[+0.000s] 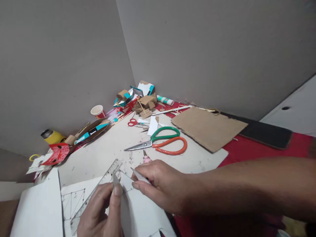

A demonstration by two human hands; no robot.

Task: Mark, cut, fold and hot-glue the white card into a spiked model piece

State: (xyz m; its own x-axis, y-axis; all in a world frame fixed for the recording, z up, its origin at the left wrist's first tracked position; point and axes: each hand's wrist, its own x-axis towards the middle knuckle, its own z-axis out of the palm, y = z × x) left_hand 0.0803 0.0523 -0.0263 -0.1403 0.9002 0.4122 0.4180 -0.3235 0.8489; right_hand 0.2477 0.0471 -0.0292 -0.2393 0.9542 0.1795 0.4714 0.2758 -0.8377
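The left hand (100, 210) pinches a small white piece of card (116, 180) upright between thumb and forefinger, its grip pressed together on the lower edge. The right hand (158, 186) reaches across from the right and nips a second thin white card sliver (140, 175) between thumb and fingertips, right beside the first. Both pieces sit just above a large white sheet with pencilled triangle lines (74, 202), which lies at the near edge of the counter (103, 148). A clear plastic ruler (108, 174) lies slantwise over that sheet, and part of it disappears under the left hand.

The two pieces are small and each is held only by an edge, so a slight twist of either wrist could bend or crease them, or let one slip down onto the sheet. The left hand leans on or near the ruler, so a shove there could slide it across the drawn lines. A pink-handled blade tool (146, 159) pokes up just behind the right knuckles, and a backward move of that hand could catch on it. The big scissors with green and orange handles (163, 142) lie further back, well apart from both hands.
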